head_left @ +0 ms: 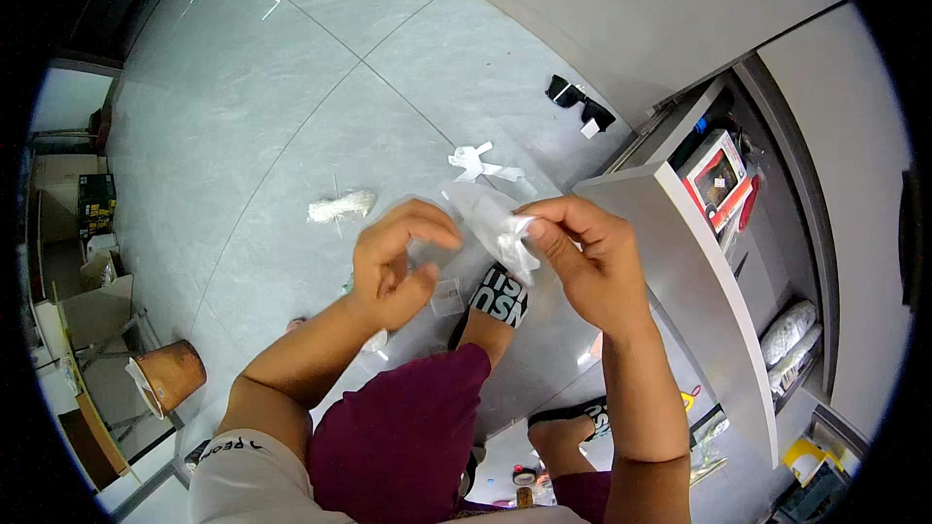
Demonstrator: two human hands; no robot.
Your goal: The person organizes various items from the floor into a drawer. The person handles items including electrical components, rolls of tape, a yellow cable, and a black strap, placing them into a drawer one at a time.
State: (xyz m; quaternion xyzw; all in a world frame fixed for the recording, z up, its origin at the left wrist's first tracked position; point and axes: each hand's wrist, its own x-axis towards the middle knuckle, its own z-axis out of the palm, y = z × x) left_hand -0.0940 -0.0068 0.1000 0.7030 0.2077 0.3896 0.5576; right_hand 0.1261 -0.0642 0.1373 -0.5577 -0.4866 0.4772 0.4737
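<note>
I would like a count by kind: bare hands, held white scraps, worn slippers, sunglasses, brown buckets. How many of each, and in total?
Hands: 2 (left hand, right hand)
Held white scrap: 1
Worn slippers: 2
Sunglasses: 1 pair
Brown bucket: 1
Total: 7

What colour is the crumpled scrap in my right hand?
The scrap is white, seen best in the head view.
</note>
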